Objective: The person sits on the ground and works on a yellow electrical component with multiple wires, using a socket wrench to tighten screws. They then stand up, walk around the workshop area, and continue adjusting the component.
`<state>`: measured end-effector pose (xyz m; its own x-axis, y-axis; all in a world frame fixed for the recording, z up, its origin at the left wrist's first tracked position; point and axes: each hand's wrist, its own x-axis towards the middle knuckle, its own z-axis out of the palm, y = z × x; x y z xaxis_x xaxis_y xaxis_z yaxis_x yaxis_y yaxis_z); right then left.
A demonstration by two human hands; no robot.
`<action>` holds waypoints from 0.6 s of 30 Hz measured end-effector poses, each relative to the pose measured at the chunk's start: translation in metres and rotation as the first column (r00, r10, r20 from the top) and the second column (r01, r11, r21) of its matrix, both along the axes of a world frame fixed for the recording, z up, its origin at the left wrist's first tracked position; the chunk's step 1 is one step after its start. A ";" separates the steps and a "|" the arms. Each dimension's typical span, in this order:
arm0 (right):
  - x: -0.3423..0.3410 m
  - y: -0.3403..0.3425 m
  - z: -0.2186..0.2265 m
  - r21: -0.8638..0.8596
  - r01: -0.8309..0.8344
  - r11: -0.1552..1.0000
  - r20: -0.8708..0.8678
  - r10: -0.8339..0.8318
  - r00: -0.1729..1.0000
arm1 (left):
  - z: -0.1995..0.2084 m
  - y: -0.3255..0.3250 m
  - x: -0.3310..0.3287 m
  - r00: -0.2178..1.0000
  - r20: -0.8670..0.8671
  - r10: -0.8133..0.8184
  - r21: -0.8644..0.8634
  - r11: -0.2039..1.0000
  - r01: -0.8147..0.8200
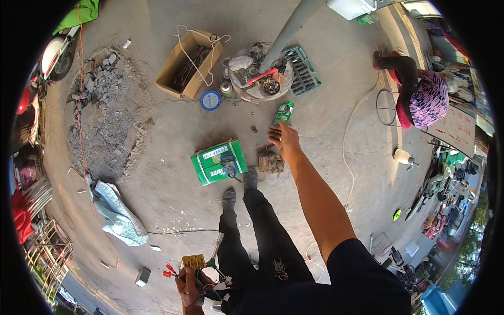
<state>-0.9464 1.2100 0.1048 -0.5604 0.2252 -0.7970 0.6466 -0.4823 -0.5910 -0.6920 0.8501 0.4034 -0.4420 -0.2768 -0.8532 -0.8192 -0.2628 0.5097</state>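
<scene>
At the lower left, my left hand [189, 289] is closed around a yellow block with recesses [193, 261]. Red connectors [169, 271] stick out to the left of it, and loose wires and a green-edged part [212, 264] are close by on the right. My right arm reaches forward. The fingers of my right hand [284, 139] are closed at the near end of a small green packet [284, 111], which they appear to pinch. Just below that hand, a rough brown block [271, 163] rests on the ground. A strapped green carton [210, 167] with a dark cable coil [228, 164] on top lies before my feet.
Ahead are a cardboard box [167, 73] with a hanger, a blue-lidded tin [210, 100], a cluttered round stand [247, 93] around a pole, and a socket set [303, 73]. Rubble [105, 126] lies left. A person [428, 97] sits at right, near a pale hose [346, 136].
</scene>
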 end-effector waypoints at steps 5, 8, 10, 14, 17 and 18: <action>-0.072 0.021 -0.043 0.075 -0.043 0.996 -0.019 0.044 0.999 | -0.020 0.027 -0.015 0.994 0.096 -0.061 0.058 0.997 0.055; -0.106 0.027 -0.058 0.098 -0.029 0.995 -0.052 0.035 0.998 | -0.026 0.036 -0.022 0.992 0.103 -0.078 0.059 0.996 0.073; -0.123 0.030 -0.065 0.102 -0.020 0.995 -0.074 0.028 0.997 | -0.028 0.039 -0.025 0.990 0.113 -0.087 0.032 0.996 0.084; -0.142 0.031 -0.072 0.097 0.016 0.995 -0.086 -0.007 0.996 | -0.028 0.043 -0.025 0.991 0.120 -0.055 0.014 0.998 0.054; -0.140 0.033 -0.067 0.144 -0.031 0.989 -0.062 0.040 0.997 | -0.026 0.045 -0.023 0.990 0.126 -0.060 -0.002 0.998 0.061; -0.136 0.032 -0.063 0.143 -0.045 0.989 -0.091 0.059 0.994 | -0.026 0.045 -0.024 0.990 0.125 -0.067 0.012 0.998 0.066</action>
<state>-1.0823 1.2422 0.0415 -0.6456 0.2999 -0.7024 0.6068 -0.3571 -0.7102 -0.7157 0.8952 0.3776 -0.3488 -0.2438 -0.9049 -0.8922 -0.2093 0.4003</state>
